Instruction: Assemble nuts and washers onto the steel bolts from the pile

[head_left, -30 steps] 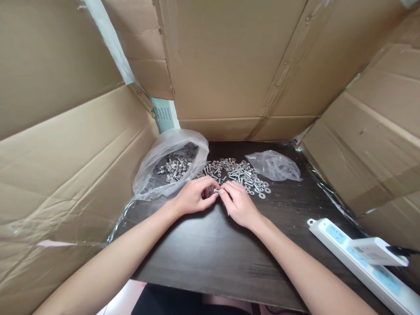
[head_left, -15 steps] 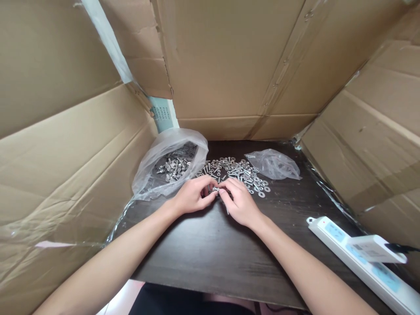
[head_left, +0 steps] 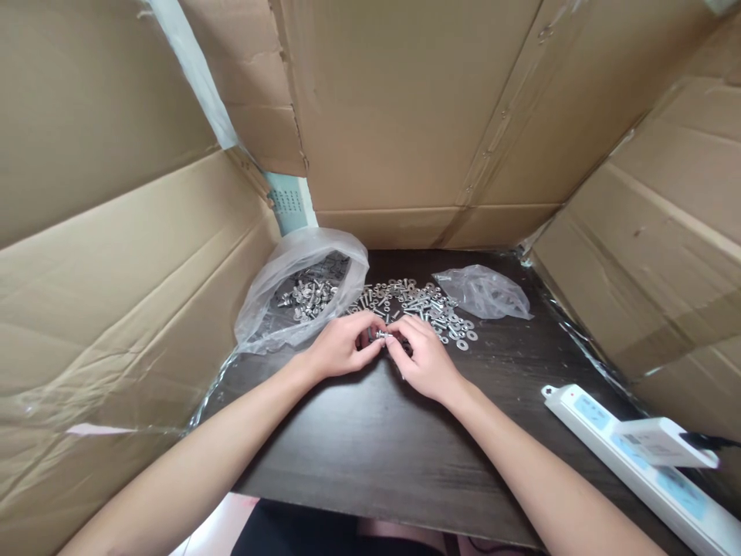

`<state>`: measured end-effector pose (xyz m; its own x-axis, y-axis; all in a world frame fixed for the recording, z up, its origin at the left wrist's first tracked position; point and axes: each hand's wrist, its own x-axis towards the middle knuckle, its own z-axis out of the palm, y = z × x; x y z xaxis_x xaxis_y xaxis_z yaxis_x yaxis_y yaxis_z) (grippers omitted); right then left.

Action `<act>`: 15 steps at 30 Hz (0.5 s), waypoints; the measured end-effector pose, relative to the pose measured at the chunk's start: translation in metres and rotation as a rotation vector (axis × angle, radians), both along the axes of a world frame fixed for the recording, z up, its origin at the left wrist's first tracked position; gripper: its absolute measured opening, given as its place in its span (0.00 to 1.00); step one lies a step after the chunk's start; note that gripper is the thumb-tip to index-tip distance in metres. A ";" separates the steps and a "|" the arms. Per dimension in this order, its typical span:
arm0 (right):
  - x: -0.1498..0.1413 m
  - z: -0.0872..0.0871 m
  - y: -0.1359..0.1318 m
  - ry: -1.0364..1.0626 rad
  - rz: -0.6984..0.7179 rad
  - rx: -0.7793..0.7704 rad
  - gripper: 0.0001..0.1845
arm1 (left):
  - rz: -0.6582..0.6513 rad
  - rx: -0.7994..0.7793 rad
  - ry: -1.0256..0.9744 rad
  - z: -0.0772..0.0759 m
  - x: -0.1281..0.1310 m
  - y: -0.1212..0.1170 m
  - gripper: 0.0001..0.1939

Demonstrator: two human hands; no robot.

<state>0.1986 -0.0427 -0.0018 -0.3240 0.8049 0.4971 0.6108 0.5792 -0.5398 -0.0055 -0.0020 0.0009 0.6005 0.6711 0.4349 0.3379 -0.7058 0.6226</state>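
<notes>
Just above the dark table, my left hand (head_left: 347, 344) and my right hand (head_left: 421, 357) meet fingertip to fingertip around a small metal bolt (head_left: 382, 335). Both hands are closed in a pinch on it. Nut or washer pieces seem to sit on its shank, too small to make out surely. Right behind my fingers lies a loose spread of bolts, nuts and flat washers (head_left: 461, 345). To the left of my left hand, an open clear plastic bag (head_left: 260, 309) holds a heap of bolts with hardware on them (head_left: 312, 297).
A crumpled clear bag (head_left: 486, 292) lies at the back right of the dark table (head_left: 347, 440). Along the right edge runs a white power strip (head_left: 631, 471) with a charger (head_left: 665, 442) plugged in. Cardboard walls (head_left: 417, 116) enclose the table at the back and both sides.
Almost nothing differs. My right fingertips have shifted slightly on the bolt, while my left hand keeps its place. The whole view has moved a touch.
</notes>
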 end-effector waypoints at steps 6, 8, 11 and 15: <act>-0.001 -0.001 0.000 -0.007 -0.001 -0.003 0.07 | 0.021 -0.025 -0.002 -0.001 0.000 0.000 0.08; -0.001 -0.001 0.000 -0.008 -0.001 -0.010 0.08 | 0.020 -0.020 -0.003 -0.002 0.000 -0.001 0.09; -0.001 -0.001 0.000 -0.003 0.003 -0.009 0.08 | 0.012 -0.001 -0.009 -0.002 0.000 -0.001 0.09; 0.000 -0.001 0.000 -0.005 0.003 -0.009 0.08 | 0.009 0.001 -0.012 -0.002 0.001 0.000 0.08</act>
